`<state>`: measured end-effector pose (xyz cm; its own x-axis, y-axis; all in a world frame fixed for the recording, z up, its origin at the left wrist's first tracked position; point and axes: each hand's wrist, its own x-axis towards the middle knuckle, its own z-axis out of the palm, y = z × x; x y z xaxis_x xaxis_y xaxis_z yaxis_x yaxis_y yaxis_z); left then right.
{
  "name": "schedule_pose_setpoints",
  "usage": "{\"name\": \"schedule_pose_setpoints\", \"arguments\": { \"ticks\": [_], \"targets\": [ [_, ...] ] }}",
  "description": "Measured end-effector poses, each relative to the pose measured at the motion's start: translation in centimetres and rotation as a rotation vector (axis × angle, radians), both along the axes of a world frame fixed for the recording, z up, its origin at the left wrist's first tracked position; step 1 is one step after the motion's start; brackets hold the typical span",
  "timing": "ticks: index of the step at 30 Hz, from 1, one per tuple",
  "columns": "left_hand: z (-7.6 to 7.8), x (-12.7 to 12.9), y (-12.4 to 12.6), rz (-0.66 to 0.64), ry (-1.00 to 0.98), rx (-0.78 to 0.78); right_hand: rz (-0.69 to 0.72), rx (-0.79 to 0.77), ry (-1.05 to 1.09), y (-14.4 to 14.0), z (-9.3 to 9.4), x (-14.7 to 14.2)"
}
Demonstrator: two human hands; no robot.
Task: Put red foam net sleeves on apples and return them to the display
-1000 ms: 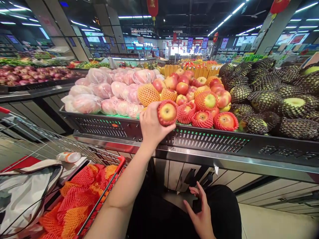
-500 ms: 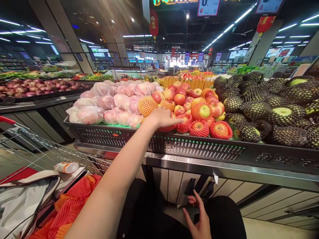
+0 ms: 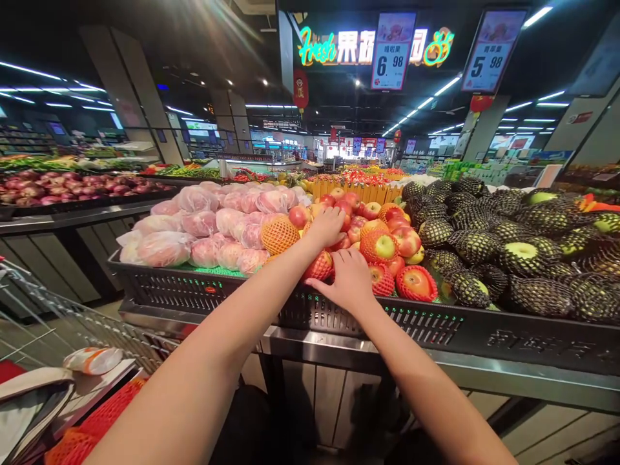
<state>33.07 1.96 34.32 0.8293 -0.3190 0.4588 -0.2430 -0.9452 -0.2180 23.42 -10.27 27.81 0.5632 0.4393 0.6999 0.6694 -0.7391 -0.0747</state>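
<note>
My left hand (image 3: 327,226) reaches palm down into the pile of red and yellow apples (image 3: 407,240), its fingers curled over an apple that is mostly covered. Just nearer to me, my right hand (image 3: 349,276) lies over the front apples with the thumb spread away from the fingers. An apple in a red foam net (image 3: 320,266) shows beside the right thumb and fingers. To the left of my hands sits an orange foam net (image 3: 279,235) around a fruit. More red-netted apples (image 3: 416,283) line the front edge on the right.
A black plastic crate (image 3: 169,290) holds the fruit on a metal-edged stand. Pink fruit in clear bags (image 3: 165,248) fills its left side; dark-netted green fruit (image 3: 527,255) lies right. A shopping cart (image 3: 72,316) stands left, near red foam nets (image 3: 109,410). Onions (image 3: 72,187) lie beyond.
My right hand has risen from low near my lap to the apples. My left hand has shifted a little farther into the pile. The view has tilted upward.
</note>
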Motion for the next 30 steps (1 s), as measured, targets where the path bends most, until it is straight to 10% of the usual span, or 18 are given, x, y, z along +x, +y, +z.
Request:
{"name": "schedule_pose_setpoints", "arguments": {
  "ticks": [17,30],
  "targets": [
    [0.5,1.0,-0.7,0.101,0.127,-0.082,-0.046,-0.011,-0.016,0.8,-1.3,1.0],
    [-0.2,-1.4,-0.7,-0.062,-0.194,-0.265,-0.019,-0.021,-0.055,0.6,-1.1,0.6]
  ]
}}
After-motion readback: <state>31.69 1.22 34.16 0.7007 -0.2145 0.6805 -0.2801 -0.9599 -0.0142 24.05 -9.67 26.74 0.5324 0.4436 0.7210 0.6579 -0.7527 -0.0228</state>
